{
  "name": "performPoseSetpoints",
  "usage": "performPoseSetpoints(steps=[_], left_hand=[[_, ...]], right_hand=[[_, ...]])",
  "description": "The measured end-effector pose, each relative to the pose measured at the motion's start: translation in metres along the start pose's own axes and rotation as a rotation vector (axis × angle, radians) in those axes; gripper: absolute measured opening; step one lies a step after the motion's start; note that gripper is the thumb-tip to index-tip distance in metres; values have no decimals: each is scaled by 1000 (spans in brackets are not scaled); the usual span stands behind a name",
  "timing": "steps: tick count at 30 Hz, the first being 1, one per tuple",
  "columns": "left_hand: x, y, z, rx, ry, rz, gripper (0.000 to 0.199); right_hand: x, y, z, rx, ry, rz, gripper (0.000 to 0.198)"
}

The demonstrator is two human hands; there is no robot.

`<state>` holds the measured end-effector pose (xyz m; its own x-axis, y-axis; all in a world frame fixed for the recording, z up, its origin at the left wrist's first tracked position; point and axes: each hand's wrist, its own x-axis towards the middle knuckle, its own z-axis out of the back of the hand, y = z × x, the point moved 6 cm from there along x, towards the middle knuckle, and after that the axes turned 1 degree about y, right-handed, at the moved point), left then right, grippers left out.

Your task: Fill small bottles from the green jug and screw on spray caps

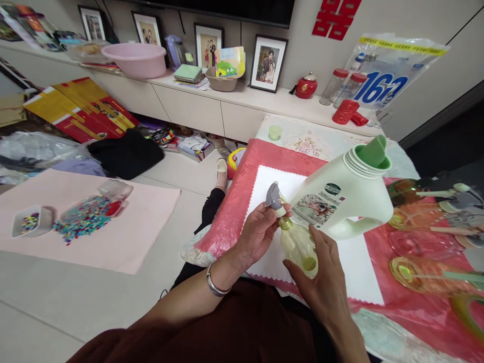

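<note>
My left hand (260, 232) is closed, pinching a grey pump head (273, 195) by its white collar, just at the neck of a small clear yellowish bottle (297, 244). Whether the collar is seated on the neck I cannot tell. Around the lower side of that bottle, my right hand (327, 267) is closed, thumb on one side and fingers on the other; the bottle is tilted. Right behind both hands stands a large pale green jug (335, 194) with a handle and a picture label. A green piece (374, 151) sits in its wide mouth.
White paper (359, 282) lies on a red table cover (242, 201). Several coloured bottles (423, 244) with pump heads lie at the right. A small green cup (275, 132) is at the table's back. Beads (81, 219) are spread on a pink sheet (139, 222) at left.
</note>
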<state>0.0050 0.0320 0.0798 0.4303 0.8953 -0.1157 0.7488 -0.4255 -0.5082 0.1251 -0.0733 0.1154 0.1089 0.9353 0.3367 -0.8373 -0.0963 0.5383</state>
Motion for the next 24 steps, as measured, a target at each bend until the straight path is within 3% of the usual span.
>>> performPoseSetpoints(steps=[14, 24], left_hand=[[0, 5, 0, -13, 30, -1, 37], [5, -17, -1, 110, 17, -101, 42]], right_hand=[[-7, -4, -4, 79, -75, -12, 61], [-5, 0, -7, 55, -75, 7, 60]])
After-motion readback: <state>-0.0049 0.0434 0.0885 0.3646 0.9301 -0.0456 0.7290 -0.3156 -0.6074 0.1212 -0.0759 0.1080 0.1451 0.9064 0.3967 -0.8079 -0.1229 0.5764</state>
